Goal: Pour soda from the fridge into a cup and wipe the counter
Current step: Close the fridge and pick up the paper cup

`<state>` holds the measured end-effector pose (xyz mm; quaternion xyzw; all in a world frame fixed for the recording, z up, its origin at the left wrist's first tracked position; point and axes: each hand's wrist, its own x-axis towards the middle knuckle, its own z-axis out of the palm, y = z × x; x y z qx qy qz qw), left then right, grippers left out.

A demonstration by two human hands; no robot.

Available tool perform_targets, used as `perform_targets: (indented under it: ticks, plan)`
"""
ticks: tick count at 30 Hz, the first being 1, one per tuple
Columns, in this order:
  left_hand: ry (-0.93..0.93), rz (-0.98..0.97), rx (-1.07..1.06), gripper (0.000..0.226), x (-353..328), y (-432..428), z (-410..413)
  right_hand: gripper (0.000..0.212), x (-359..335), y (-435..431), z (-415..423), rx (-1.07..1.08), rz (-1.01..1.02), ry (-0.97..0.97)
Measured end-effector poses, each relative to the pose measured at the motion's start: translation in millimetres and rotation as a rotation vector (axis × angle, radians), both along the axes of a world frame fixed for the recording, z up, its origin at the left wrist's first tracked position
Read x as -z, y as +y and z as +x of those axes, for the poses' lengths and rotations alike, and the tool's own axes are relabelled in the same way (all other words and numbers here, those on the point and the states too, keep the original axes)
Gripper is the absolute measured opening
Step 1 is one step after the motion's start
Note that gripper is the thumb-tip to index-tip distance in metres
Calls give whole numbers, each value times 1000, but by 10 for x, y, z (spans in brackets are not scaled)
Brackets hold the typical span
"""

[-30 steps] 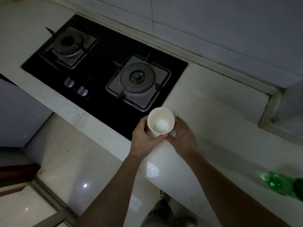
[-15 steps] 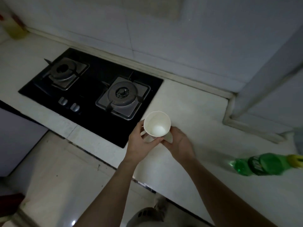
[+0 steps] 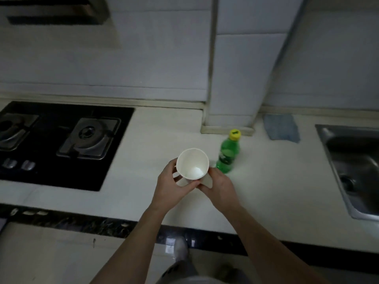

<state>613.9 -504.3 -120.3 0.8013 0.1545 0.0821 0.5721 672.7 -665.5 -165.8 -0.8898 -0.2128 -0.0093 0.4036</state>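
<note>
A white paper cup [image 3: 192, 163] is held over the white counter [image 3: 266, 181], tilted with its empty inside facing me. My left hand [image 3: 172, 185] grips its left side and base. My right hand [image 3: 219, 186] holds the right side, where a second white cup edge shows under the first. Just right of the cup stands a green soda bottle [image 3: 228, 155] with a yellow cap, upright and capped. A blue cloth [image 3: 282, 129] lies flat on the counter by the back wall, right of the bottle.
A black gas hob [image 3: 59, 140] with two burners fills the counter's left part. A steel sink [image 3: 352, 167] sits at the right edge. A tiled column [image 3: 231, 78] juts out behind the bottle. The counter's dark front edge [image 3: 102, 222] runs below my arms.
The view has swung right and up: the hob slid left, the bottle now stands close beside the cup, and the sink and cloth came into sight. Both hands keep hold of the cup.
</note>
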Motion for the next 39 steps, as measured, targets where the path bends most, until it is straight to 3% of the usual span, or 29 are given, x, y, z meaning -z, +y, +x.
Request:
perform_targets:
  ticks: [10, 16, 21, 30, 35, 39]
  plan:
    - [47, 93, 142, 77, 422, -834, -157, 50, 400, -915, -362, 143, -46, 44]
    - [91, 121, 148, 73, 629, -926, -188, 47, 570, -982, -411, 147, -82, 59]
    - [132, 109, 156, 73, 725, -987, -150, 53, 582, -968, -398, 132, -170, -73]
    - [191, 91, 179, 74, 831, -992, -94, 52, 525, -953, -411, 161, -143, -111]
    - [213, 59, 249, 80, 823, -931, -92, 47, 674, -981, -400, 137, -157, 81]
    - [271, 47, 300, 97, 829, -751, -162, 58, 728, -1120, -326, 153, -252, 235]
